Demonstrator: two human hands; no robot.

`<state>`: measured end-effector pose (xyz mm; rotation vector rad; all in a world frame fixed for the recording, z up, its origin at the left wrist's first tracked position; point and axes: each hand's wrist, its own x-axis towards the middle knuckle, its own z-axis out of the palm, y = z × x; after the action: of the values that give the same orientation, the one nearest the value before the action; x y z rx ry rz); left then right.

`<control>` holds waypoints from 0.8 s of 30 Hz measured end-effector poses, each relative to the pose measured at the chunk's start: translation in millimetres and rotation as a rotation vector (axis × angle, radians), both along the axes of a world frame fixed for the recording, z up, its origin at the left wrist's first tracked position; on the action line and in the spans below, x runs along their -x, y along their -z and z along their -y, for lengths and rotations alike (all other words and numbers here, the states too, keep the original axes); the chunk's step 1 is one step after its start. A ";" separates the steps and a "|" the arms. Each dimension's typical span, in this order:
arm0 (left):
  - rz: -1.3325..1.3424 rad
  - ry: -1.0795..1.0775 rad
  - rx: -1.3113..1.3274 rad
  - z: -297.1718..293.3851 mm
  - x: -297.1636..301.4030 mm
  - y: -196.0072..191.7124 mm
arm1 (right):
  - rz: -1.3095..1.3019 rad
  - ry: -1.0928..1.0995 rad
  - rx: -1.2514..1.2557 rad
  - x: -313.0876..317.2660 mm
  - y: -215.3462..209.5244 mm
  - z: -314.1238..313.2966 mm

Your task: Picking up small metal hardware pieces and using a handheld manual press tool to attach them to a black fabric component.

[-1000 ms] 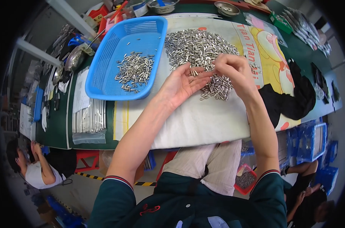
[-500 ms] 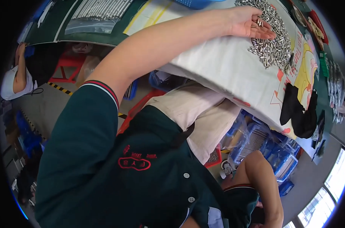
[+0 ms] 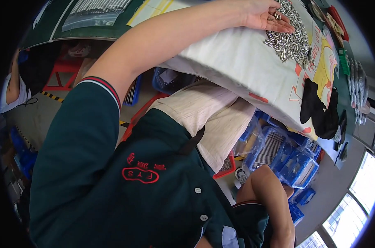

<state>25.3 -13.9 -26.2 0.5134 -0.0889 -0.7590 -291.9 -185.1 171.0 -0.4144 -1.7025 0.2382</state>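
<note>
In the head view, the left hand [image 3: 267, 18] reaches in at the top of the frame, right of centre, palm up and open, fingers spread loosely. A few small metal pins [image 3: 277, 16] lie on those fingers, and the hand is right at the left side of the big silvery pile [image 3: 293, 41] of the same pins, upper right of the frame. The pile sits on a white sheet [image 3: 229, 62] printed in red and yellow. The right arm [image 3: 274, 202] folds sharply at lower right, elbow up; the right hand is out of sight, so its state cannot be told.

Over at right, a black cloth [image 3: 317, 109] lies across the sheet, with a green box [image 3: 343, 62] and silvery bags [image 3: 357, 84] beyond it near the edge. Upper left, a clear bag of metal rods [image 3: 97, 12] rests on the green tabletop [image 3: 39, 27]. Below the table, right of centre, come blue bins [image 3: 301, 169] and 1 red tub [image 3: 226, 167] of small parts. Far left, a co-worker's arm [image 3: 15, 78] shows near a red stool [image 3: 57, 76].
</note>
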 end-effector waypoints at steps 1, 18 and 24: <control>-0.001 0.000 -0.004 0.6 -0.5 -0.9 | -0.012 -0.005 0.007 1.0 -2.0 0.2; 0.005 -0.032 -0.040 0.8 4.2 -1.5 | -0.271 -0.098 -0.002 5.1 20.7 -42.8; 0.020 -0.029 -0.038 -0.4 3.6 -2.3 | -0.271 -0.166 0.019 2.9 25.0 -41.8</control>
<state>21.7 -13.5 -24.0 0.5575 -0.0853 -0.7284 -294.8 -143.3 146.0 -0.2423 -1.4695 0.4133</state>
